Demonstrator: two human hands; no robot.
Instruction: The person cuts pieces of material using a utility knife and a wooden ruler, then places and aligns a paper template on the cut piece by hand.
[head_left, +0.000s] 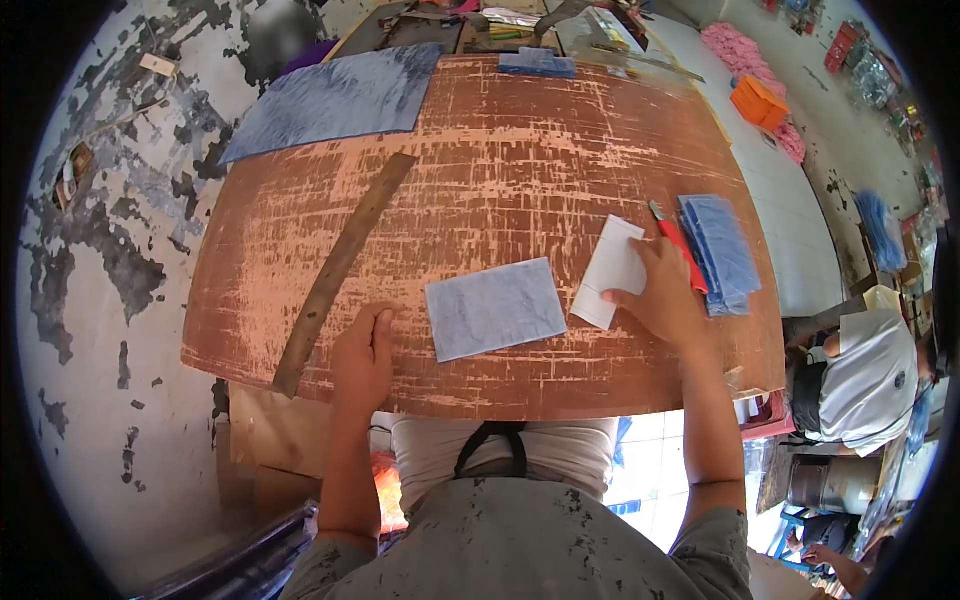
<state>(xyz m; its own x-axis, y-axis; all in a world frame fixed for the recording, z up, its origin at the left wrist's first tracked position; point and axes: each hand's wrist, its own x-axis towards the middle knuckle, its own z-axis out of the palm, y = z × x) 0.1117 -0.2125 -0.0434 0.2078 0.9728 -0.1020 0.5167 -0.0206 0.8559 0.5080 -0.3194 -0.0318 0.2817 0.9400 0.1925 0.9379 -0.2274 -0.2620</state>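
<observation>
A grey-blue marbled rectangular sheet lies flat on the worn table in front of me. My left hand rests near the table's front edge, left of that sheet and apart from it. Its fingers are curled together and nothing shows in them. On the right, my right hand has thumb and fingers on the edge of a white rectangular template with thin lines on it. Beside this hand lies a cutter knife with a red handle, partly covered by the hand. A stack of blue cut sheets is to its right.
A long flat ruler-like strip lies slantwise on the scratched table. A large blue marbled sheet covers the far left corner. Small blue pieces sit at the far edge. Another person is at the right.
</observation>
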